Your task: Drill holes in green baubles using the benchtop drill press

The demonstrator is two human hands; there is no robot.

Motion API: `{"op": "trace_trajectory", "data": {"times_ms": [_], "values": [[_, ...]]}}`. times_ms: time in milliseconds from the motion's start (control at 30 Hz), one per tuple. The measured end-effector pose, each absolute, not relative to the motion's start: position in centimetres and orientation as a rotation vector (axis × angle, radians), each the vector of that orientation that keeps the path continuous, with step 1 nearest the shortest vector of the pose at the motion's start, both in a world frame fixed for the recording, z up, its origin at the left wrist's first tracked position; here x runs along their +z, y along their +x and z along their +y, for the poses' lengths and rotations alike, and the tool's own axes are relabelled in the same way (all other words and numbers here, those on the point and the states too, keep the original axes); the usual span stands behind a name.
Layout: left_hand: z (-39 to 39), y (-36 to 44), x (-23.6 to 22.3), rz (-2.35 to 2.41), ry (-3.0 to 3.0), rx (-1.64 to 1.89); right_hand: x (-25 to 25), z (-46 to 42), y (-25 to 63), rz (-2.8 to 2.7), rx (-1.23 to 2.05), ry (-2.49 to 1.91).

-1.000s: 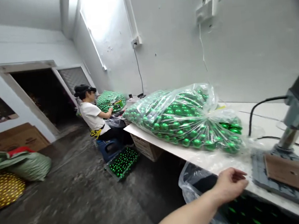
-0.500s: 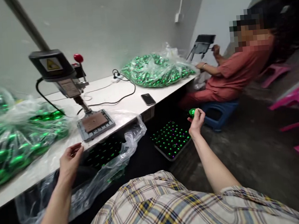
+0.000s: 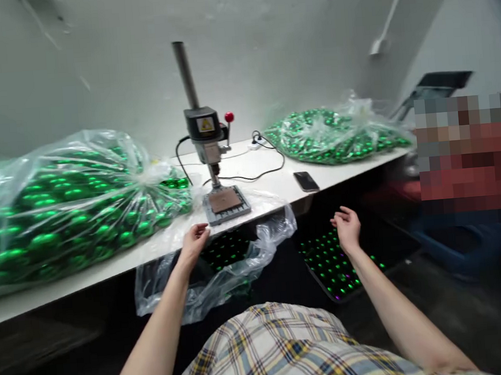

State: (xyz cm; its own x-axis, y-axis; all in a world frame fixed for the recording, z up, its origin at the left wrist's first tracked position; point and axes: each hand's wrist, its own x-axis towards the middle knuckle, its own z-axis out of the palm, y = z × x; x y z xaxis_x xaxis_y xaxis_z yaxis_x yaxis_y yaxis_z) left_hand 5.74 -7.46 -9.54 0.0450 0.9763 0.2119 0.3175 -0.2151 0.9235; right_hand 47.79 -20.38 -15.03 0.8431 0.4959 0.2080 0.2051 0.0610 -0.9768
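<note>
My left hand (image 3: pixel 196 241) is at the table's front edge, just in front of the base of a small bench drill press (image 3: pixel 205 133). Its thumb and fingertips are closed together; anything between them is too small to make out. My right hand (image 3: pixel 348 229) hovers over a dark tray of green shiny balls (image 3: pixel 330 268), below table height. The fingers there are loosely bent and apart, and no ball shows in them. A brown plate (image 3: pixel 225 200) lies on the press base. Under the table edge, between my hands, hangs a clear plastic bag (image 3: pixel 256 256) with green balls behind it.
Large clear bags of green balls (image 3: pixel 74 207) (image 3: pixel 328 135) stand on the white table left and right of the press. A phone (image 3: pixel 306 181), a power strip (image 3: pixel 256 144) and a black cable lie between. A person in red (image 3: pixel 469 159) sits at the right by a blue stool (image 3: pixel 454 243).
My view has swung left toward the press. The green ball that was in my right hand no longer shows there, and those fingers have loosened. My left hand stays pinched by the press base.
</note>
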Motion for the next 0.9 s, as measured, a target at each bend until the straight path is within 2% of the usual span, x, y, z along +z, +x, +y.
{"op": "trace_trajectory", "data": {"times_ms": [200,400,500,667,767,900], "values": [[-3.5,4.6,-7.5,1.469,1.788,1.308,-8.0,-10.7,36.9,-1.301,0.485,-1.132],[7.5,2.7,-1.7,1.683,2.028,1.200,-6.2,-8.1,27.6,-1.718,0.556,-0.778],[13.0,2.6,-1.2,1.777,2.077,0.958,-5.8,-7.4,28.0,-1.624,0.499,-0.778],[18.2,3.6,-3.1,1.833,2.104,0.608,-4.0,-5.5,33.1,-1.295,0.374,-0.915],[19.3,4.1,-3.4,1.852,2.125,0.526,-1.7,-3.6,35.6,-1.139,0.310,-0.951],[17.8,3.8,-2.4,1.894,2.199,0.584,1.5,-0.5,36.6,-1.076,0.318,-0.919]]}}
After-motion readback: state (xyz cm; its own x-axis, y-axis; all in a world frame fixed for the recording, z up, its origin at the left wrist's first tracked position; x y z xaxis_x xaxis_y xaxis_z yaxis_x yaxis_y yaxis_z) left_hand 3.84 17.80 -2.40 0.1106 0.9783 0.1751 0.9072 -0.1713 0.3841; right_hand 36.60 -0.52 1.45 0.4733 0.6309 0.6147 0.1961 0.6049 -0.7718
